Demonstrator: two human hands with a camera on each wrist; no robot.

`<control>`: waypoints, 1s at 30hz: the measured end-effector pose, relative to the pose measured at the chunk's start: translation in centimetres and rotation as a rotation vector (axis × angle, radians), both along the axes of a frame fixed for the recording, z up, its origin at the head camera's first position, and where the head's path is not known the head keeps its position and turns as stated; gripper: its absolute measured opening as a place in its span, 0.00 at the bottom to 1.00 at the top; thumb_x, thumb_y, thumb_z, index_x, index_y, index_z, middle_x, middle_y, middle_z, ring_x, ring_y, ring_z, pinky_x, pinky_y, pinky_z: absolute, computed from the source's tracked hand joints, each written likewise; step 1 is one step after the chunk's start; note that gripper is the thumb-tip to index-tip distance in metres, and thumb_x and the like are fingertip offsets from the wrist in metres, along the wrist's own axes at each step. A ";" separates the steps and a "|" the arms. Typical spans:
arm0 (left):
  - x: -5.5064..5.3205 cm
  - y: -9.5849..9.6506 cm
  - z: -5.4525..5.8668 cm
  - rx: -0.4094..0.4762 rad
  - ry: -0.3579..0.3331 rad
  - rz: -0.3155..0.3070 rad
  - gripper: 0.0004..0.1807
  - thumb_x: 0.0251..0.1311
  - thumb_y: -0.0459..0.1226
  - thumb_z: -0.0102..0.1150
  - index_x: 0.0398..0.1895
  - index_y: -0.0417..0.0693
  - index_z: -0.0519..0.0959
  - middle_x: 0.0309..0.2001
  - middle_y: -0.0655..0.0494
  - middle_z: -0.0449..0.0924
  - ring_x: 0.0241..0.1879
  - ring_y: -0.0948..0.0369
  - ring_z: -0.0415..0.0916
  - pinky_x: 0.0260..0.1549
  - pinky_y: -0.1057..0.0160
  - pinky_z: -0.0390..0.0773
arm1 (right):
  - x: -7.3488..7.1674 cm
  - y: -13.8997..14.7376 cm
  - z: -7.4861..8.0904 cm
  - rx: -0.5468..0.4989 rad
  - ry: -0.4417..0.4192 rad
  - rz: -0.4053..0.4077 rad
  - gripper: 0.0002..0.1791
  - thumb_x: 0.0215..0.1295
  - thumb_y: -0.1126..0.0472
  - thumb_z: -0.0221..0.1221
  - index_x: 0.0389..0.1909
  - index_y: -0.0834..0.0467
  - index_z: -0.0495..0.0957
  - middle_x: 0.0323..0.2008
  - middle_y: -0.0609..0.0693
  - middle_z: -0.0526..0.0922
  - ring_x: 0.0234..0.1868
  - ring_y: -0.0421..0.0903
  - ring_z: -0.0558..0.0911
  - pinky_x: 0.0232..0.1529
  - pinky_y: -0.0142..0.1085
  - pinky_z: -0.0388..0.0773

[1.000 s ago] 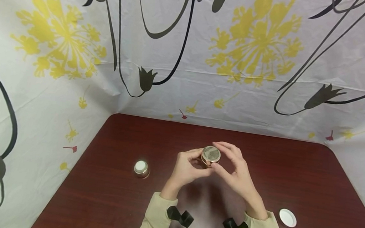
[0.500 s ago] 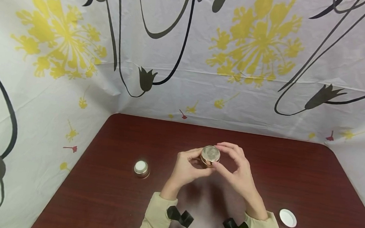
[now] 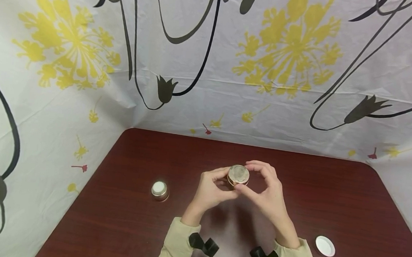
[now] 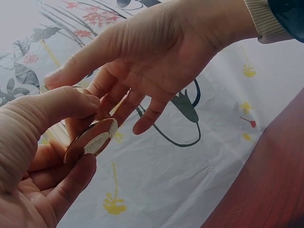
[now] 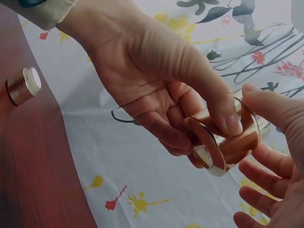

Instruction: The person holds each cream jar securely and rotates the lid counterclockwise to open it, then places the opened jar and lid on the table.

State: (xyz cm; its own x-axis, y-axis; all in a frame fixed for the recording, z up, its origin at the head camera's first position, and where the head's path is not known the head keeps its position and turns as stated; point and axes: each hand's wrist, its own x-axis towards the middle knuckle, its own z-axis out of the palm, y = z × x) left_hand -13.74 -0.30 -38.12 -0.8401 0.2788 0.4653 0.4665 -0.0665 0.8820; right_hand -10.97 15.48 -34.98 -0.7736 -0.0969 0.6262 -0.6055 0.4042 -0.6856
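Above the table, my left hand holds a shiny gold cosmetic jar between thumb and fingers. Its round top faces up in the head view. The left wrist view shows the underside of the jar, with a pale printed label. My right hand has its thumb and forefinger at opposite edges of the jar's upper part, pinching it. From the right wrist view, the other fingers of the right hand are spread away from the jar. Whether the top part is loose cannot be seen.
A second small gold jar, showing a white top, stands left of the hands on the dark red table. A round white disc lies at the right. A patterned white cloth encloses the table.
My right thumb has slid left along the jar's near edge, and the right forefinger has shifted slightly to the right. My left hand and the jar stay nearly in place.
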 end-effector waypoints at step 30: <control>-0.1 0.0 -0.3 -0.010 -0.001 -0.006 0.25 0.39 0.20 0.69 0.47 0.25 0.77 0.44 0.35 0.79 0.34 0.65 0.78 0.34 0.58 0.82 | 0.2 0.0 -0.4 0.017 -0.003 0.004 0.29 0.39 0.80 0.68 0.47 0.73 0.72 0.48 0.66 0.74 0.50 0.51 0.68 0.51 0.26 0.63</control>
State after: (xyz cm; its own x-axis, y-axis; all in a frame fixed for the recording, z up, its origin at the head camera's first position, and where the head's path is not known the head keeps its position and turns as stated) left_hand -13.82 -0.34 -38.44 -0.8389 0.2882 0.4617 0.4654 -0.0601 0.8831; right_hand -10.80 15.43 -35.40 -0.7753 -0.1103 0.6219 -0.6047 0.4137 -0.6806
